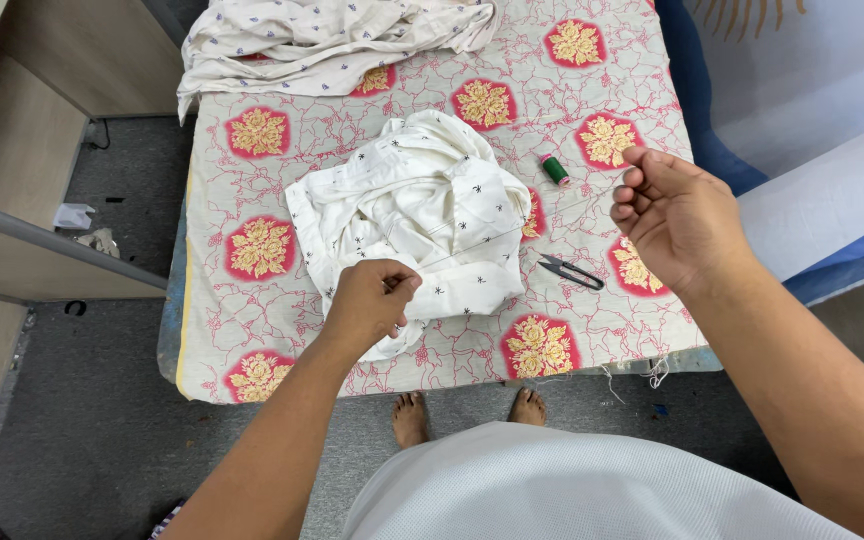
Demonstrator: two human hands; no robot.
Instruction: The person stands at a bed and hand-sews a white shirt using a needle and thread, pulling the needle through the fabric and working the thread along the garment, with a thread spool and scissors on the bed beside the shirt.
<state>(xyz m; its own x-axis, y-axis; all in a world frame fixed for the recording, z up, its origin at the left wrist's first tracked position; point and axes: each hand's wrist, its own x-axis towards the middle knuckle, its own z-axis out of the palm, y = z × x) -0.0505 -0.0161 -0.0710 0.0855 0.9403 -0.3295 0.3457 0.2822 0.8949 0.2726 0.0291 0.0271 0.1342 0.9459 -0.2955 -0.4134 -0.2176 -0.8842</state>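
hands (372, 300) above a cloth-covered table (652, 340), seen from overhead. left hand pinched shut on one end of a fine thread (492, 232), just over a crumpled white garment (412, 205) with small dark star prints. right hand (677, 215) raised off to the side, fingertips closed on the thread's other end, thread stretched taut between. thread likely weightless, limp, easy to lose; best gripped between thumb and forefinger near its tip. beyond: green thread spool (554, 168), small black snips (570, 270), second pale printed cloth (312, 40) bunched at the far edge.
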